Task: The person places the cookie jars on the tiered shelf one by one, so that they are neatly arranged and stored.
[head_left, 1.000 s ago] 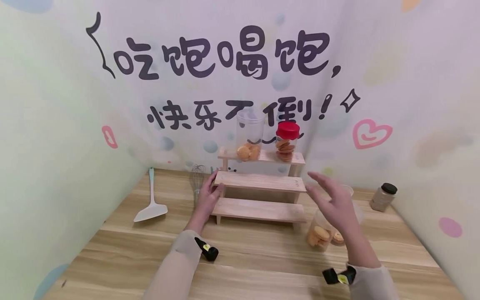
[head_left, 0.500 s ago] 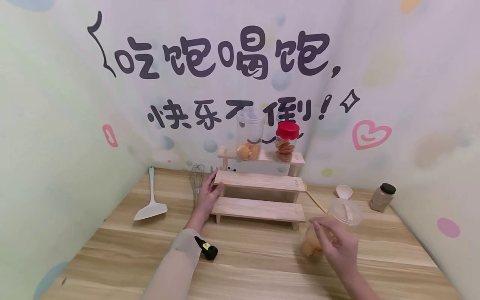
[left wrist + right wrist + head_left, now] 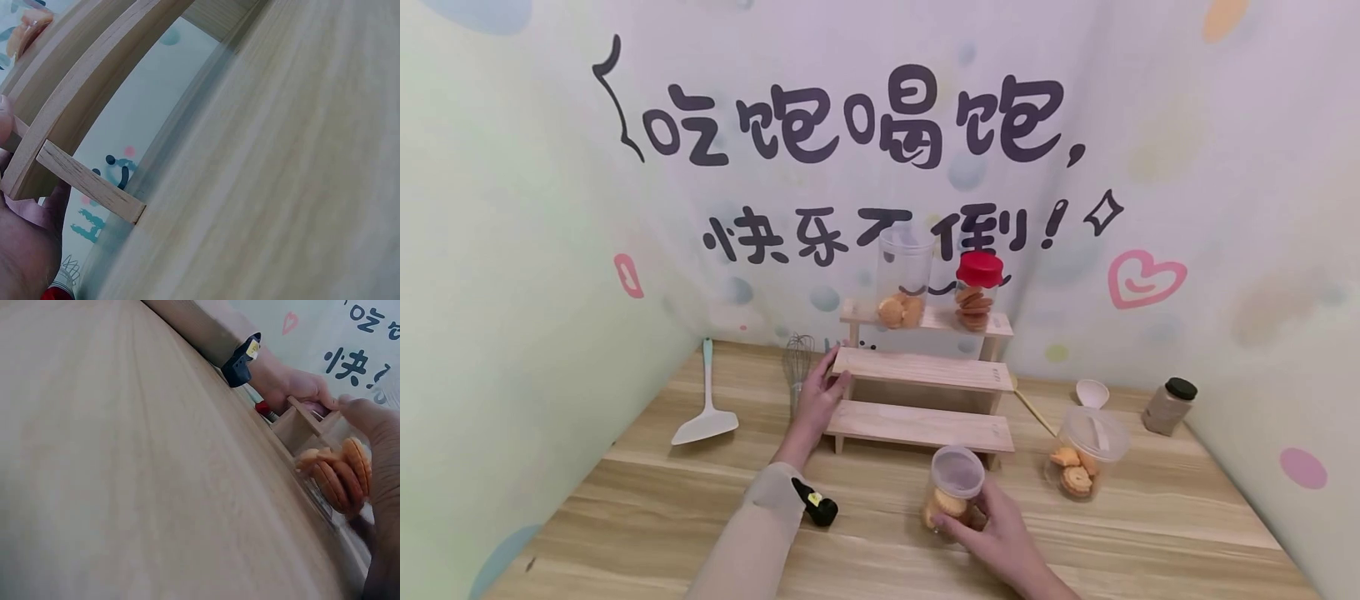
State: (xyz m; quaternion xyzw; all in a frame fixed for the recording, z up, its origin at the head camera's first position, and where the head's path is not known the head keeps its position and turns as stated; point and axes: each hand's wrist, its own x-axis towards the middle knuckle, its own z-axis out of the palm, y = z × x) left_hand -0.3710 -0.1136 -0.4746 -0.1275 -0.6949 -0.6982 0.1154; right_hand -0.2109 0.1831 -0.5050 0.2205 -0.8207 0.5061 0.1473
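Observation:
A three-tier wooden display rack [image 3: 917,425] stands on the table against the backdrop. My left hand [image 3: 815,406] grips the left end of its middle tier, and the left wrist view shows the hand [image 3: 28,244] around the board's end. My right hand [image 3: 1000,533] holds a clear lidded jar [image 3: 957,477] with cookies in it, in front of the bottom tier's right end. In the right wrist view the cookies [image 3: 340,481] show through the jar's wall. On the top tier stand a tall clear jar [image 3: 904,275] of cookies and a red-lidded cookie jar [image 3: 977,292].
Another clear cookie jar [image 3: 1086,454] stands right of the rack. Behind it lie a white ladle [image 3: 1092,393] and a thin wooden handle [image 3: 1033,407]. A black-lidded jar [image 3: 1170,407] sits far right. Left are a whisk [image 3: 797,362] and a white spatula [image 3: 706,423].
My right hand has come down from beside the rack, taken hold of a cookie jar at the right, and moved it left in front of the bottom tier. The left hand keeps its place.

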